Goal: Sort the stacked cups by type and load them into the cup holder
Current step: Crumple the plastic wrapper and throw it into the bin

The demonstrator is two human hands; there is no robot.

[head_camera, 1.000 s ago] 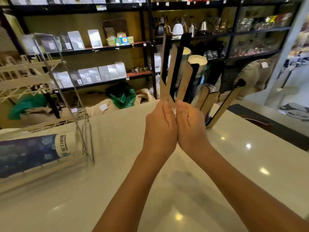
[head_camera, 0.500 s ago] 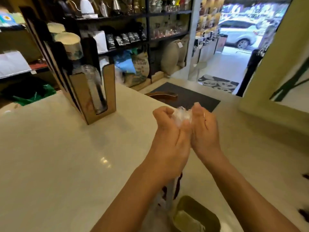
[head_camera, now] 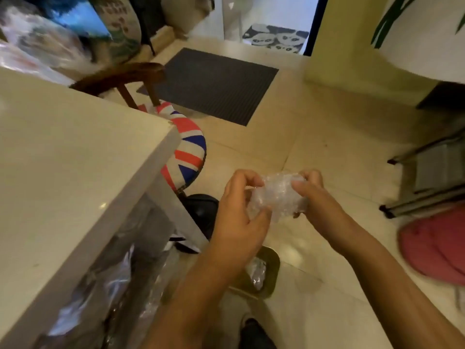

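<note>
Both hands hold one crumpled wad of clear plastic wrap (head_camera: 278, 195) out over the floor, right of the counter. My left hand (head_camera: 239, 217) pinches its left side with curled fingers. My right hand (head_camera: 314, 197) grips its right side. Directly below the hands, on the floor, stands a small olive-green bin (head_camera: 270, 270) with crumpled clear plastic inside. The cup holder and the cups are out of view.
The white counter (head_camera: 75, 172) fills the left, with bagged goods on a shelf beneath it. A flag-patterned stool (head_camera: 187, 152) and a wooden chair (head_camera: 120, 79) stand past its corner. A dark floor mat (head_camera: 214, 84) lies ahead. A pink cushion (head_camera: 435, 248) and a folded metal step ladder (head_camera: 432, 177) are on the right.
The view has swung right and down, away from the counter and the cup holder, to the floor. My hands carried the plastic wad off the counter and above the bin, and have spread slightly apart.
</note>
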